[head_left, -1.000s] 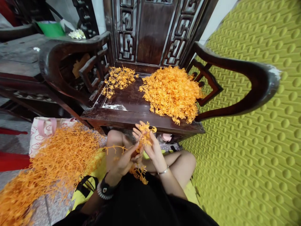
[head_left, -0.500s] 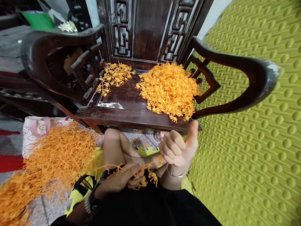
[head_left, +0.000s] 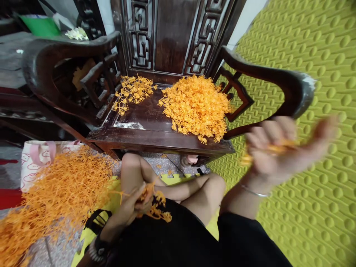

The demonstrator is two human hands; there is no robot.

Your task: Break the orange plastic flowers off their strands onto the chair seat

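Room: dark carved wooden chair [head_left: 144,111] against a pale wall, its glossy seat marked by a whitish worn patch near the front left; pierced lattice panels flank the plain middle of its back.
Side table: at far left, a wooden table [head_left: 11,52] bears a green container [head_left: 40,25] and white flowers [head_left: 76,33].
Floor: grey speckled tiles [head_left: 47,248], with a yellow-green mat [head_left: 306,222] of raised round bumps filling the right side.
Tote bag: white, pink-handled bag [head_left: 29,157] printed with red line drawings; any lettering is too small to tell.
Orange tangle: a long heap of thin strands [head_left: 69,181] lies beside the person's left leg, against the bag.
Chair seat: a big mound of orange clusters [head_left: 197,107] at right, a smaller bunch [head_left: 135,91] at left, well apart.
Left hand: near the lap, the left hand [head_left: 135,202] pinches orange sprigs [head_left: 160,213].
Right hand: held out to the side, the blurred right hand [head_left: 269,148] curls its fingers around orange bits [head_left: 280,146], thumb stretched outward; a silver bracelet [head_left: 254,191] circles the wrist.
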